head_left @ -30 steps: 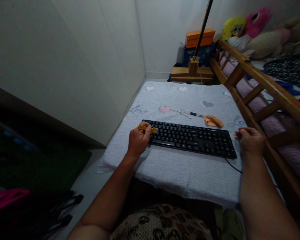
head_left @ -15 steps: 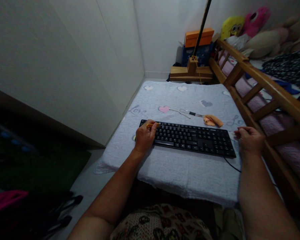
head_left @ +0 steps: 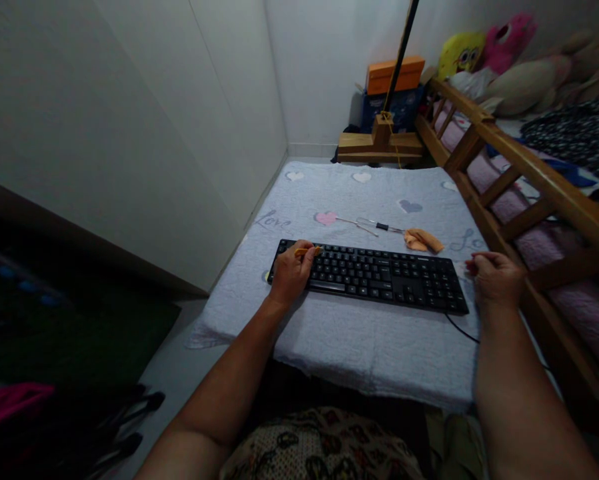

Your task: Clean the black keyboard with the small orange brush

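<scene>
A black computer keyboard (head_left: 364, 273) lies across the cloth-covered table, its cable leading off at the lower right. My left hand (head_left: 292, 273) rests over the keyboard's left end, fingers closed on a small orange tool (head_left: 306, 251); the fingers hide most of it. My right hand (head_left: 496, 277) is just beyond the keyboard's right end, fingers curled together, with nothing visible in them. Behind the keyboard lie a thin metal wire tool with a black collar (head_left: 382, 227), a slim metal stick (head_left: 358, 225) and a crumpled orange cloth (head_left: 422, 240).
The pale tablecloth (head_left: 329, 333) has heart and word prints. A wooden bed rail (head_left: 519, 157) runs close along the right side, with plush toys behind it. At the back stand a wooden stand base (head_left: 382, 141) and an orange box (head_left: 396, 75). A pale wall panel (head_left: 179, 133) borders the left.
My left hand with the orange tool has shifted slightly to the right along the keyboard's top row. My right hand stays beside the keyboard's right end.
</scene>
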`<state>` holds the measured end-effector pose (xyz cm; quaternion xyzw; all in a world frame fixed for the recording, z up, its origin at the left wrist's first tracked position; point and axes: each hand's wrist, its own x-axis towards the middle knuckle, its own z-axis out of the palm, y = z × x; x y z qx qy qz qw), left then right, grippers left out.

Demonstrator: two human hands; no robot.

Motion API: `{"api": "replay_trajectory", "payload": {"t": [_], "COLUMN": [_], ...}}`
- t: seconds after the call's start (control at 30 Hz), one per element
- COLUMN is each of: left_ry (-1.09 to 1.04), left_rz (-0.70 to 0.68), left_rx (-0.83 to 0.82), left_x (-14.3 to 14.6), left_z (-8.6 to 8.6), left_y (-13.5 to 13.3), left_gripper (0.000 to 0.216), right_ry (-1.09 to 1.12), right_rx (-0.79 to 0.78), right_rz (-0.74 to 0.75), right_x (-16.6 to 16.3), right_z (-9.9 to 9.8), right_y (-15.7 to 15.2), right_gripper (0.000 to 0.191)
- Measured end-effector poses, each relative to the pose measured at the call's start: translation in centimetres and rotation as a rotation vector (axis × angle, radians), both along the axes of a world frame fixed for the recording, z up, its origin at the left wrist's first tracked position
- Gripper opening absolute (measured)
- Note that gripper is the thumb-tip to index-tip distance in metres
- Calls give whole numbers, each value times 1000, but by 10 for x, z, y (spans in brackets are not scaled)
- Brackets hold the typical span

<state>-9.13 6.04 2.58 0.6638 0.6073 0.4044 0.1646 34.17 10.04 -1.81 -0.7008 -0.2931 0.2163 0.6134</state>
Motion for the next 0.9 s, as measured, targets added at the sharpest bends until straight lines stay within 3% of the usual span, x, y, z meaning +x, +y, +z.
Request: {"api": "replay_trajectory", "payload": {"t": [0.57,0.9], "left_ry": [272,347], "left_rz": [66,-47], "left_rx": [-126,-164], "left_x": [-6,-12], "left_z": [23,32], "left_y": [-4,-7], "left_gripper": [22,22], "right_ry": [-2,-17], "right_rx": [11,-3], "right_rz": [1,12], "right_x": [3,3], "right_z": [-4,-4], "right_y": [0,1], "right_gripper": [18,18]}}
